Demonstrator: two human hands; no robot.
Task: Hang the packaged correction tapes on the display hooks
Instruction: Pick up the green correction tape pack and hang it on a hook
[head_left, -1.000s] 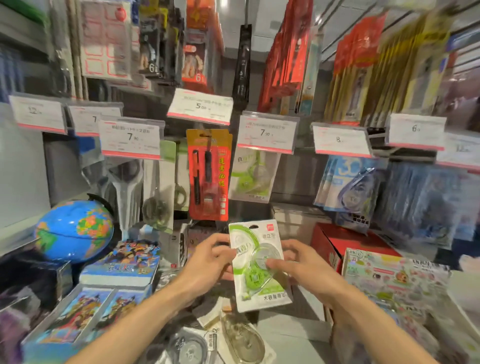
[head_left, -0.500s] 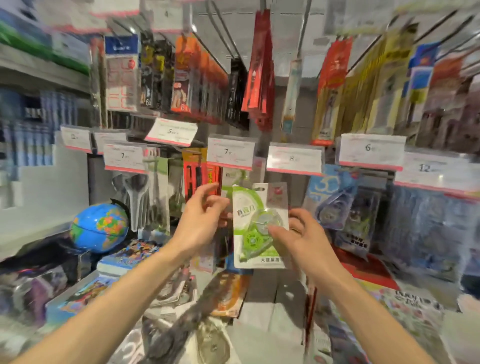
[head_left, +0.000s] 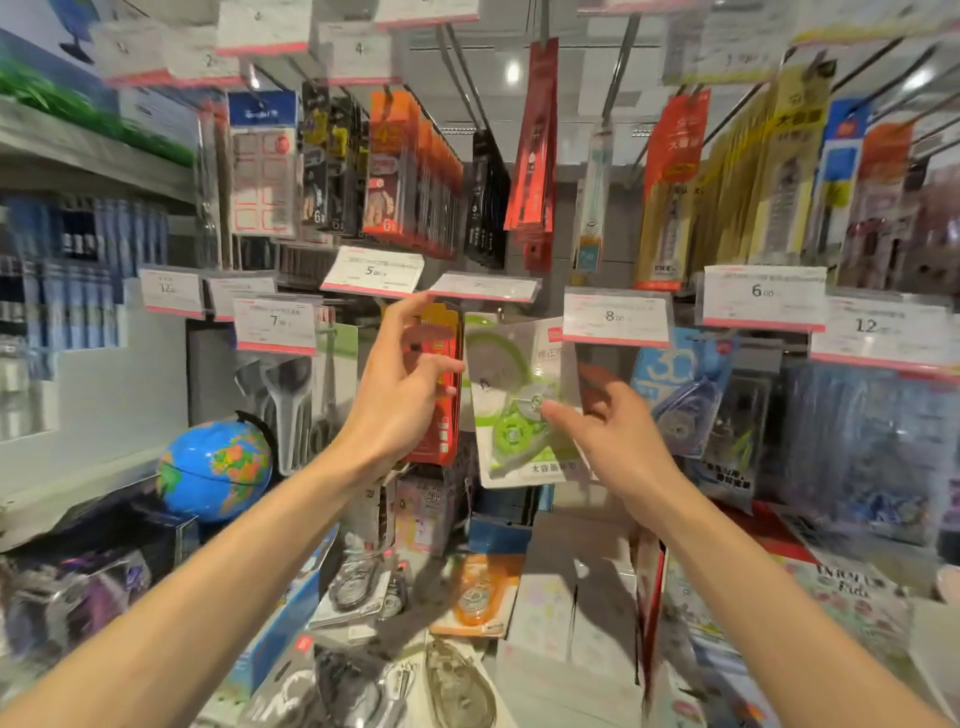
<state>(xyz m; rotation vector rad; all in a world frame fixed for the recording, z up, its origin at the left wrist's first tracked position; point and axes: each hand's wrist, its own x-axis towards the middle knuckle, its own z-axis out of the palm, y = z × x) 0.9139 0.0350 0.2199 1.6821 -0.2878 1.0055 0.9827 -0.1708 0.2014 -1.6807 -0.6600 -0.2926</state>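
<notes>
Green correction tape pack (head_left: 519, 400) at the display hook, under the tilted price tag (head_left: 485, 287).
My right hand (head_left: 613, 436) pinches its front; my left hand (head_left: 400, 395), fingers loose, lifts that tag.

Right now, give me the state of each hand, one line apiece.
Left hand: open, fingers loosely spread beside the green correction tape pack, holding nothing.
Right hand: thumb on the pack's front; whether it grips cannot be told.
</notes>
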